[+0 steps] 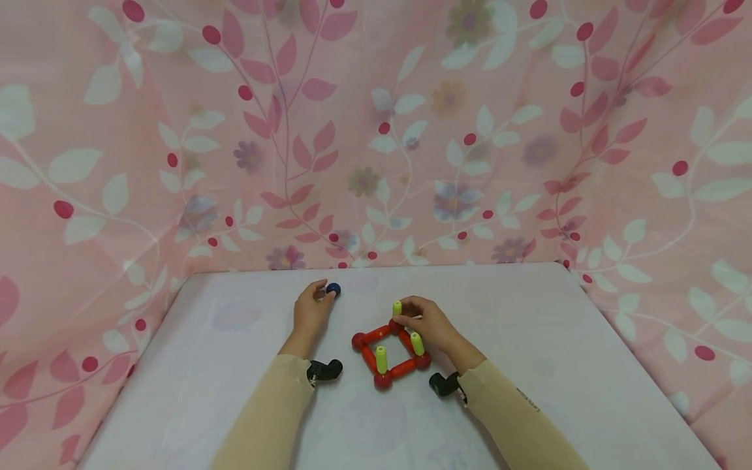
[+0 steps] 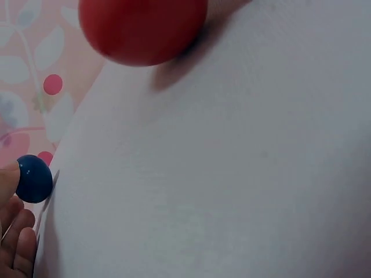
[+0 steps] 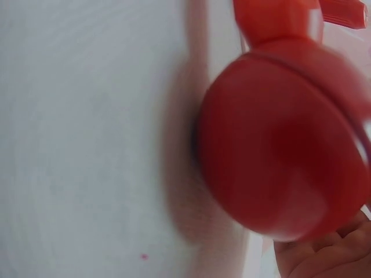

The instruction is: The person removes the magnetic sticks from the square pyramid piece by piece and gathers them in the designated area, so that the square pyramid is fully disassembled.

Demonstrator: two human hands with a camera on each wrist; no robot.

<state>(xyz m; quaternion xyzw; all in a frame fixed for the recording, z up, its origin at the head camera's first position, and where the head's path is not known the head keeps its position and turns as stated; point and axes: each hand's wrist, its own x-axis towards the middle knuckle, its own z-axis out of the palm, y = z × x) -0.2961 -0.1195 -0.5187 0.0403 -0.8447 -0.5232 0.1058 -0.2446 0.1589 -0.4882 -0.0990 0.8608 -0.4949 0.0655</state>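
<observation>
My left hand point(image 1: 311, 313) pinches a dark blue ball point(image 1: 333, 289) between thumb and fingers, toward the far side of the table. The left wrist view shows that blue ball point(image 2: 33, 178) at its left edge. A square frame of red rods point(image 1: 403, 370) and red corner balls point(image 1: 383, 380) lies on the table. Yellow-green rods stand on three of its corners: a near one point(image 1: 381, 360), a right one point(image 1: 417, 344) and a far one point(image 1: 397, 308). My right hand point(image 1: 431, 321) pinches the far rod. In the right wrist view a red ball point(image 3: 284, 145) partly hides the hand.
A white-covered table point(image 1: 523, 339) carries everything. Pink floral cloth point(image 1: 376, 130) hangs behind it and along both sides. Black wrist cameras point(image 1: 326, 371) protrude from both sleeves, the right one point(image 1: 443, 384) close to the frame's right corner.
</observation>
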